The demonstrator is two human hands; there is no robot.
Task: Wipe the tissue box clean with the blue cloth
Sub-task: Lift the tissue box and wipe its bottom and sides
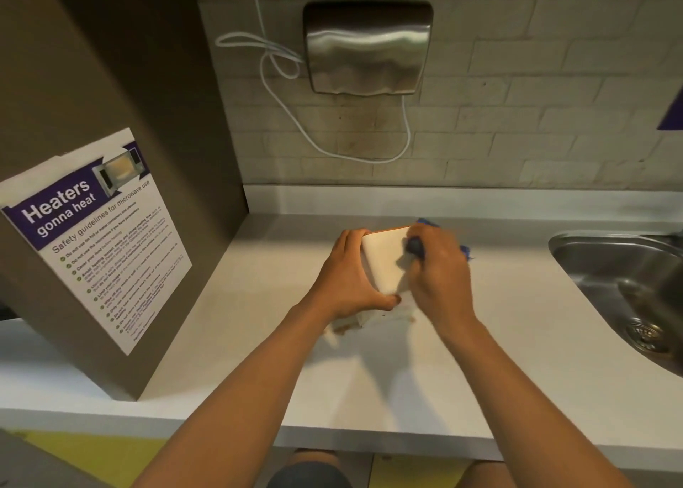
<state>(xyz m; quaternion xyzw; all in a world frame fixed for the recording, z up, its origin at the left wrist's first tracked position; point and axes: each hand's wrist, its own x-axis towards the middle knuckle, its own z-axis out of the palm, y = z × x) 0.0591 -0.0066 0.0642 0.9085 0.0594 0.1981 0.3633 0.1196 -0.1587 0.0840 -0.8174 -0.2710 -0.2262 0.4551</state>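
Note:
A white tissue box (384, 262) with an orange far edge is tilted up on the white counter, near the middle. My left hand (349, 276) grips its left side, thumb at the near corner. My right hand (438, 269) presses a bunched blue cloth (415, 245) against the box's pale upper face. More of the cloth pokes out behind and to the right of that hand. The hand and cloth are motion-blurred. White tissue shows under the box at its near end.
A steel sink (628, 288) is set into the counter (258, 358) at the right. A brown cabinet side with a microwave safety poster (96, 236) stands at the left. A metal hand dryer (367, 47) with a looped white cord hangs on the tiled wall behind.

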